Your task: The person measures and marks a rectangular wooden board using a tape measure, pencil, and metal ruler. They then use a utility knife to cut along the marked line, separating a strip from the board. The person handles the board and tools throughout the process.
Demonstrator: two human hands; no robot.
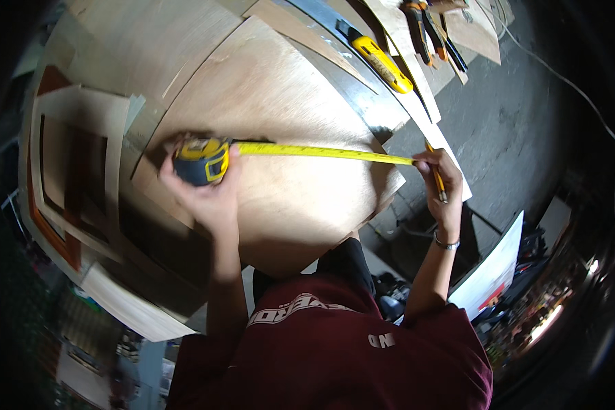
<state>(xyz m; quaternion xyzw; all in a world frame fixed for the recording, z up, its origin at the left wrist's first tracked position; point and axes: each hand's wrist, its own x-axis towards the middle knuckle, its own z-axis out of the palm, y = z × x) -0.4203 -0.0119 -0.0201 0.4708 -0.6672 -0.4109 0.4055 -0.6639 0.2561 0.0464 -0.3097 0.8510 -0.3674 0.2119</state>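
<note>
My left hand is wrapped round the black and yellow case of a tape measure, over the left part of a light plywood sheet. From the case a yellow blade runs out to the right above the sheet. At its far end the fingers of my right hand pinch the blade's tip. The same hand also holds an orange pencil, pointing down toward me past the fingers. Whether the blade touches the wood along its length, I cannot tell.
A yellow utility knife lies on a metal strip beyond the sheet. Orange-and-black pliers rest at the far right among wood offcuts. Wooden frames stand at the left. A white board leans at the lower right, above the grey floor.
</note>
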